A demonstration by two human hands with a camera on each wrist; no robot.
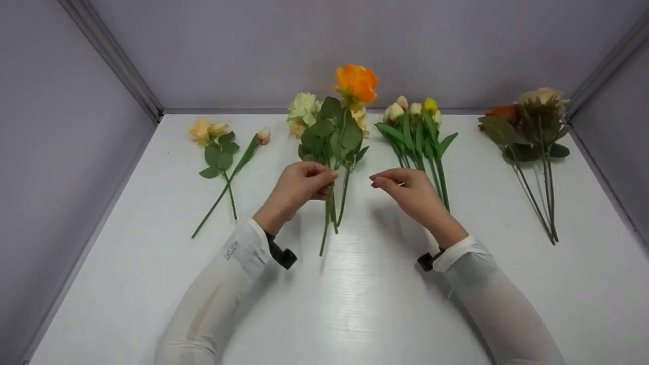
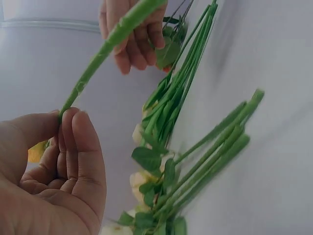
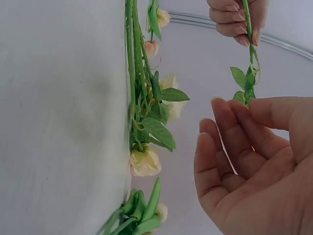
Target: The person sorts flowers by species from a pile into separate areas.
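Note:
My left hand pinches the green stem of an orange rose-like flower between thumb and fingertips. The flower is held up above the table, its bloom pointing away from me. Behind and below it lie pale cream flowers with leafy stems, partly hidden by the held flower and the left hand. My right hand hovers to the right of the held stem, apart from it, with fingers gently bent and nothing visible between them. Beyond that hand lies a bunch of tulips, some stems hidden by the hand.
On the left of the white table lie a peach flower and a single pink tulip, their stems crossed. Far right is a group with a large beige bloom and a dark orange one. Grey walls enclose the table.

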